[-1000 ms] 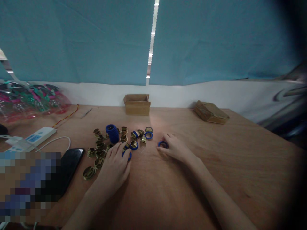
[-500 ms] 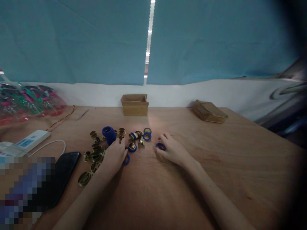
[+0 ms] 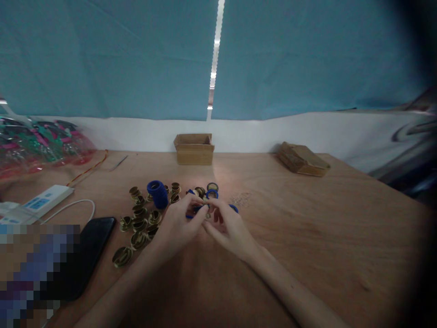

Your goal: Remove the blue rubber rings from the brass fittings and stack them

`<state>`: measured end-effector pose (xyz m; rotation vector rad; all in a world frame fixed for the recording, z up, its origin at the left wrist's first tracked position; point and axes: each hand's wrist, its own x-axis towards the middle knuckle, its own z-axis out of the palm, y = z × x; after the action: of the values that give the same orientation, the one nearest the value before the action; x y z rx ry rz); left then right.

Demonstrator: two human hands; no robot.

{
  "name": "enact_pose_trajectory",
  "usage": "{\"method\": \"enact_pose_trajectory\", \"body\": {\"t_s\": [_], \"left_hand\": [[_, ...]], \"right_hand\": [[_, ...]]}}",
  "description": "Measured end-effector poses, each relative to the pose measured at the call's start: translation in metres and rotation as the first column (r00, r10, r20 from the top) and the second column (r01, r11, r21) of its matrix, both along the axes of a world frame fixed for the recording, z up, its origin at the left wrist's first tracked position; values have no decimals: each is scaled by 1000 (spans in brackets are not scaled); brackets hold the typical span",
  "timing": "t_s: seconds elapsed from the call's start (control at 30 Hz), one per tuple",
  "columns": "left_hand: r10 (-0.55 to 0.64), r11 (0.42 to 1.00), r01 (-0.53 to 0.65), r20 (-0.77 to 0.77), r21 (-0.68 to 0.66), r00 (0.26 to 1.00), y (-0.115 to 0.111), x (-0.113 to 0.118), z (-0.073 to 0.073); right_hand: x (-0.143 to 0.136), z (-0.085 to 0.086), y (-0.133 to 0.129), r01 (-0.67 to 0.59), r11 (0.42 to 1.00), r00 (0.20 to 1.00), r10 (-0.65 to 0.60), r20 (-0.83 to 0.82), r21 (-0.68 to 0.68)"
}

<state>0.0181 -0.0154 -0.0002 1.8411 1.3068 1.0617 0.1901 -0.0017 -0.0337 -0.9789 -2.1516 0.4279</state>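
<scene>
My left hand (image 3: pixel 186 218) and my right hand (image 3: pixel 227 225) meet above the middle of the wooden table, fingertips pinched around something small and partly hidden; a bit of blue and brass colour shows between them. Just behind the hands lie a blue ring (image 3: pixel 212 194) and several brass pieces. Another blue ring (image 3: pixel 234 208) shows partly behind my right hand. To the left stands a leaning stack of blue rings (image 3: pixel 158 195). Several round brass fittings (image 3: pixel 139 239) are spread around it and nearer to my left forearm. Small clear bits (image 3: pixel 241 199) lie right of the rings.
An open cardboard box (image 3: pixel 194 154) stands at the back, a flattened-looking one (image 3: pixel 303 159) at the back right. On the left are a black phone (image 3: pixel 85 255), a white power strip (image 3: pixel 48 200) with cables, and wrapped bottles (image 3: pixel 41 143).
My left hand has moved right from beside the blue stack, and my right hand has moved left. Their fingertips have come together. More brass fittings are uncovered on the left.
</scene>
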Motion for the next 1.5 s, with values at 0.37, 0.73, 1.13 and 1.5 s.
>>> {"method": "enact_pose_trajectory", "body": {"t_s": [0.37, 0.73, 1.13, 1.5], "left_hand": [[-109, 989, 140, 404, -46, 908, 2, 6, -26], [-134, 989, 147, 418, 0, 899, 0, 3, -28], [-132, 989, 112, 252, 95, 959, 0, -1, -31], [-114, 990, 93, 215, 107, 970, 0, -3, -31]], "right_hand": [[1, -3, 1, 96, 994, 981, -85, -172, 53], [-3, -4, -4, 123, 992, 962, -117, -245, 11], [-10, -5, -6, 114, 993, 944, -95, -318, 42], [-7, -3, -7, 101, 992, 951, -73, -300, 81]]}}
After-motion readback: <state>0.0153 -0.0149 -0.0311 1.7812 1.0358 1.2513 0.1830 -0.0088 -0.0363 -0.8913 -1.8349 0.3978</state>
